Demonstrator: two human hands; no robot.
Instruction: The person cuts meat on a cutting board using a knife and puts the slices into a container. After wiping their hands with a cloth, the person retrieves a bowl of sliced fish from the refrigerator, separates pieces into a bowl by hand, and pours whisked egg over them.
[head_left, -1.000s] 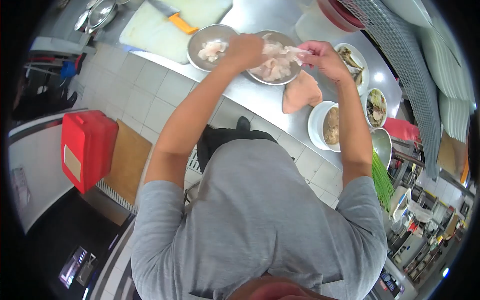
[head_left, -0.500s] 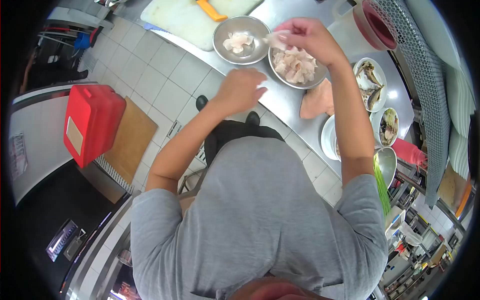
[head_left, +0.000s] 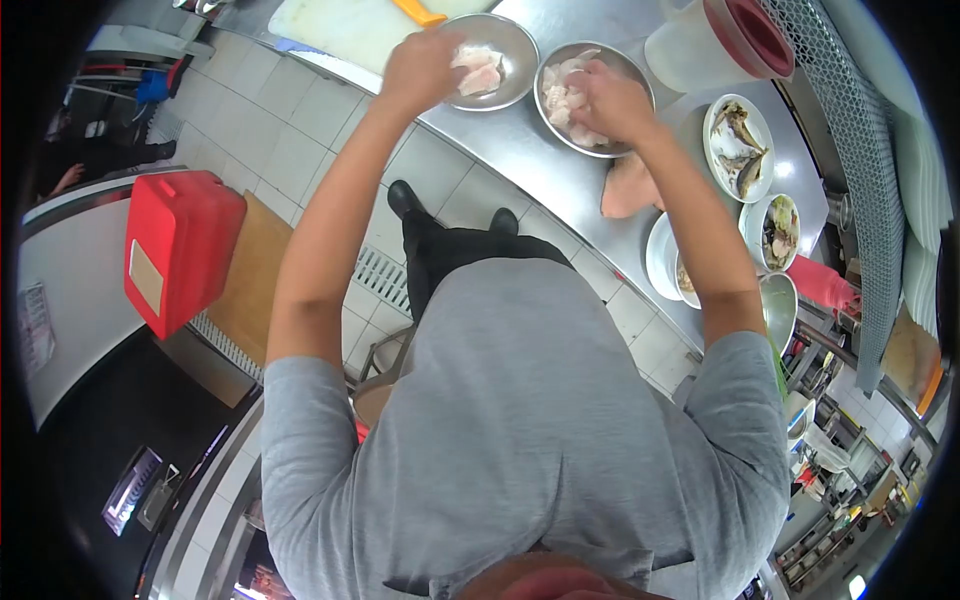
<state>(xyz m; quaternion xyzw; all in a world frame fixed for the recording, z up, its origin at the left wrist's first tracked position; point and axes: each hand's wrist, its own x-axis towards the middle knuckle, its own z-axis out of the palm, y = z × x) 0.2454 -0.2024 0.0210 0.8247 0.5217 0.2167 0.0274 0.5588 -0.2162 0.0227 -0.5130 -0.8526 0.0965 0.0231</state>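
My left hand (head_left: 425, 72) is over the left rim of a steel bowl (head_left: 518, 75), blurred, its fingertips beside the pale raw meat slices (head_left: 481, 78) inside. Those slices lie in a small heap. A second steel bowl (head_left: 629, 69) stands just to the right with more raw meat slices (head_left: 560, 98). My right hand (head_left: 614, 102) reaches into it, fingers curled down among the slices and closed on some of them. Below this bowl, a pink slab of raw meat (head_left: 628, 188) lies on the steel counter (head_left: 520, 160), near my right forearm.
A white cutting board (head_left: 345, 30) with an orange-handled tool (head_left: 418, 12) is at the upper left. On the right are a plastic jug (head_left: 690, 50), an oval plate with fish remains (head_left: 716, 150), a food bowl (head_left: 779, 205) and a red squeeze bottle (head_left: 820, 283). A red bin (head_left: 185, 245) stands left.
My left hand has moved up from beside the counter to the left bowl. My right hand, which held a slice between the bowls, is down in the right bowl. The left bowl's heap looks larger.
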